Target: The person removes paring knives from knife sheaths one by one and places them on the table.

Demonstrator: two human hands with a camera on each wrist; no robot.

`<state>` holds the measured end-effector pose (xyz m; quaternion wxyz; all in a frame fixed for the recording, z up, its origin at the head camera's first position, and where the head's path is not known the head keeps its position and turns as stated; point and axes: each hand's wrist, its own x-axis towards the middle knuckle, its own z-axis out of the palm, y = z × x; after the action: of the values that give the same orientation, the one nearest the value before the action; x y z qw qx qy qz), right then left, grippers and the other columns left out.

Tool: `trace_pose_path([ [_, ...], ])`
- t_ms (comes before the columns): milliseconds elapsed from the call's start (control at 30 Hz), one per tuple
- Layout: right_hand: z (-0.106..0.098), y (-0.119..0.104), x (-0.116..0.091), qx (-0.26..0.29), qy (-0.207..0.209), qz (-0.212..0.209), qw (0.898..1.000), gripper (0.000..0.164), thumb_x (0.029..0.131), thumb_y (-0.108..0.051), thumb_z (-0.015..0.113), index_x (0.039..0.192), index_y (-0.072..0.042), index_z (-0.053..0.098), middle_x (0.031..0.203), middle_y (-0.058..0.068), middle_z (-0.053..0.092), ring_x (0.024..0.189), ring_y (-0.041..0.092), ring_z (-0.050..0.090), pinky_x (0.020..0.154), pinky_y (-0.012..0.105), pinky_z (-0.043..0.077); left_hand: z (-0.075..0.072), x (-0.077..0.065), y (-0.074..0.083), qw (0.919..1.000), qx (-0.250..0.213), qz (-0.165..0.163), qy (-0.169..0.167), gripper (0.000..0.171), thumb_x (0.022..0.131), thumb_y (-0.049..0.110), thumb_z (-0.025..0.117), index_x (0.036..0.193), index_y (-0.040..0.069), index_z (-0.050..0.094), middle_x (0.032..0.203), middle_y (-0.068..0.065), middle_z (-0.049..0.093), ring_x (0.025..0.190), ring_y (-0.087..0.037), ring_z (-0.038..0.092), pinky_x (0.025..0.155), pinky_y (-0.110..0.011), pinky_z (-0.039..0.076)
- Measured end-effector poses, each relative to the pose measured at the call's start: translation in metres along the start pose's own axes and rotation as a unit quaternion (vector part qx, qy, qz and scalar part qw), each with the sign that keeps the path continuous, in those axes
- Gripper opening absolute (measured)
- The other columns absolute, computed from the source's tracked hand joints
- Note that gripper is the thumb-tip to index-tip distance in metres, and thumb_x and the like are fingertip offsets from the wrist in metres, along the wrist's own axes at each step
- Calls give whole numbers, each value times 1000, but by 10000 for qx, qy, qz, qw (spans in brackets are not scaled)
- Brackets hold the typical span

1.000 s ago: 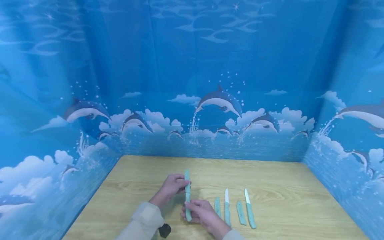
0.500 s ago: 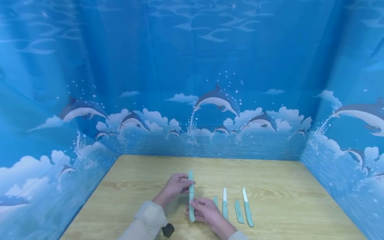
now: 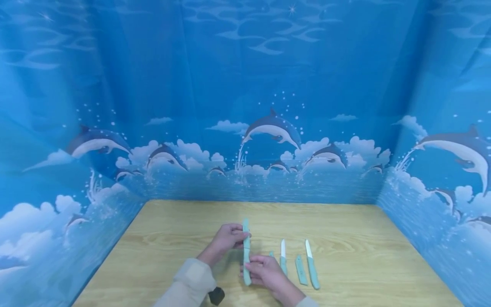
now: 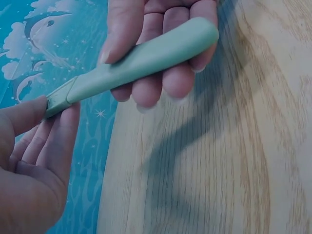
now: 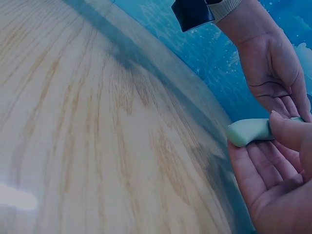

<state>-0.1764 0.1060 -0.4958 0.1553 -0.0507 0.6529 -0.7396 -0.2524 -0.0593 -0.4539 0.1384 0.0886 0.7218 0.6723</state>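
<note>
A mint-green paring knife [image 4: 156, 53] is raised above the table, its blade hidden inside a matching sheath [image 4: 61, 100]. My left hand [image 3: 224, 239] pinches the sheath at the far end between thumb and fingers. Nearer to me, my right hand [image 3: 267, 273] grips the handle, thumb on one side and fingers under it. In the left wrist view the sheath's mouth meets the handle along a thin seam. The right wrist view shows the rounded handle end poking out past the right fingers.
Right of my hands lie two bare paring knives, one nearer [image 3: 283, 258] and one farther right [image 3: 313, 273]. A loose green sheath [image 3: 301, 270] lies between them; another sheath [image 3: 271, 253] is mostly behind my right hand. Dolphin-print curtains [image 3: 215, 183] border the wooden table [image 3: 364, 256].
Both hands have shifted slightly right over the table with the sheathed knife, now covering more of the nearest loose sheath. The head view has turned a little right. Both grips look the same.
</note>
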Motion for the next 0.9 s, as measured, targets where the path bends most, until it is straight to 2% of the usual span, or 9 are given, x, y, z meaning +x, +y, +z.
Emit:
trace_pose_path([
  [333, -4, -1, -8, -151, -25, 48, 9999, 36, 94, -12, 63, 119, 12, 55, 108, 24, 68, 95, 31, 70, 81, 39, 60, 8, -1, 0, 9999, 80, -5, 104, 20, 91, 7, 66, 106, -7, 63, 100, -18, 72, 79, -17, 70, 74, -32, 61],
  [533, -6, -3, -13, -204, -56, -102, 9997, 36, 95, -11, 61, 120, 14, 54, 108, 25, 68, 95, 33, 70, 79, 40, 60, 14, -1, 0, 9997, 160, 149, 61, 21, 91, 5, 66, 106, -9, 63, 98, -19, 72, 79, -19, 70, 73, -33, 61],
  [767, -8, -2, -14, -224, 32, -106, 9997, 35, 94, -12, 62, 118, 13, 56, 107, 23, 69, 94, 32, 70, 79, 38, 60, 16, -1, 3, 9995, 234, 184, 95, 18, 91, 4, 65, 103, -9, 63, 95, -18, 72, 74, -15, 68, 78, -42, 61],
  [900, -9, -1, -14, -332, 92, -46, 9994, 33, 94, -11, 62, 117, 11, 57, 106, 22, 69, 92, 31, 70, 78, 37, 60, 16, 0, 3, 9995, 273, 153, 103, 18, 91, 4, 65, 104, -9, 63, 95, -17, 72, 74, -16, 68, 74, -36, 61],
])
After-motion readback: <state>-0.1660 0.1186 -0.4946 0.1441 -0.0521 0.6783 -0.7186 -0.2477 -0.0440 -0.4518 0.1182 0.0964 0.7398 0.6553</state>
